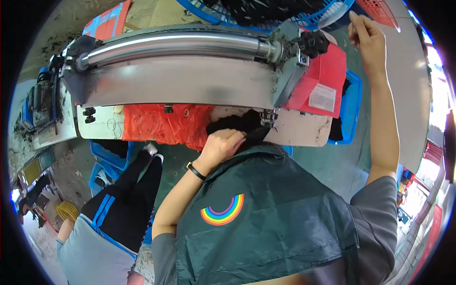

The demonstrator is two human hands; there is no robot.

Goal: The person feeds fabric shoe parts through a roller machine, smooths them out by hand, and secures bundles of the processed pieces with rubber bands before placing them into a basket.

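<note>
My left hand (219,148), with a black watch on its wrist, is closed on a piece of black fabric (256,135) at the near edge of the machine table. More black fabric bunches up just beyond the fingers. My right hand (368,40) is raised at the far right, beside a blue basket (204,13) of dark pieces. Its fingers are loosely bent and apart, and I see nothing in them. Between the hands lies a machine with a long shiny metal roller (175,49) and a metal plate (185,83) in front of it.
Red plastic sheeting (161,124) hangs over the table's near edge. A red box (327,78) stands right of the machine, above a blue crate (352,109). A co-worker (102,237) in a light blue shirt is at my left, near blue crates (107,156). Lint covers the machine's end brackets.
</note>
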